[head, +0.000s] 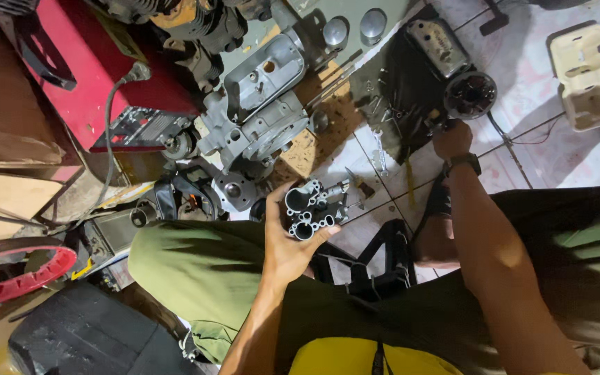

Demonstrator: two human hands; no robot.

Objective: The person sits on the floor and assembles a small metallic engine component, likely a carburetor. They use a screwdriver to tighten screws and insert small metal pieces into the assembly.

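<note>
- Tiled floor [557,156], pale, strewn with engine parts; the person sits low over it, knees in olive-green trousers [196,264].
- Red machine housing [92,69] at upper left, a grey cable running down from it.
- Red ring-shaped part [19,271] at the left edge, lying flat.
- Grey engine casing [258,104], large, open side up, resting above the left knee on cardboard.
- Cream moulded tray [587,76] at upper right, well apart from both hands.
- Dark oily cloth or sheet [401,90] under a metal cover [439,45] and a round black disc part [470,94].
- Left hand [287,239] raised, palm up, fingers wrapped round a small grey cast-metal part [312,208] with several round bores; part is clear of the floor, held over the gap between the knees.
- Right hand [451,139], dark watch on wrist, stretched out to the floor just below the disc part, fingers curled at the edge of the dark sheet; what it grips, if anything, cannot be made out.
</note>
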